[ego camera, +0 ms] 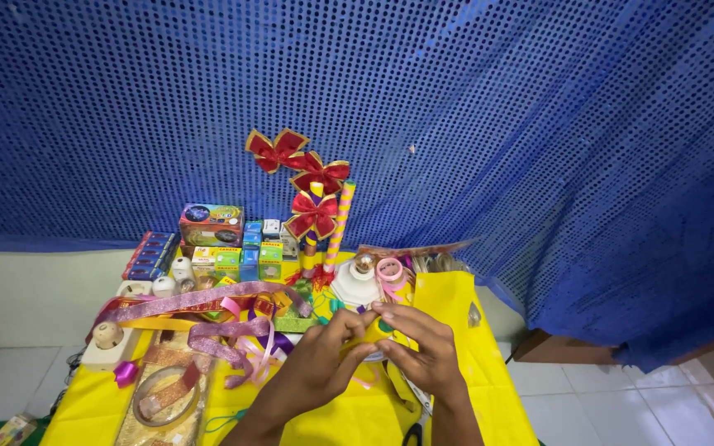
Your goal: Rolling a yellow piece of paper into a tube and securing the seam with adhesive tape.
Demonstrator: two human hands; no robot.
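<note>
My left hand (pixel 317 363) and my right hand (pixel 425 351) meet over the yellow tablecloth (pixel 473 363), both pinching a small yellow object (pixel 371 332) between thumbs and fingertips. A thin pink ribbon (pixel 363 382) trails beneath it. Just beyond my fingers stand a white lamp holder (pixel 355 285) and a pink tape roll (pixel 390 269). Much of the yellow object is hidden by my fingers.
Glittery pink and gold ribbons (pixel 200 301) lie to the left with a purple bow (pixel 126 373). Stacked small boxes (pixel 223 244) and striped sticks with red bows (pixel 311 213) stand at the back. Scissors (pixel 412 434) lie near my right wrist. A blue sequinned curtain (pixel 497 124) hangs behind.
</note>
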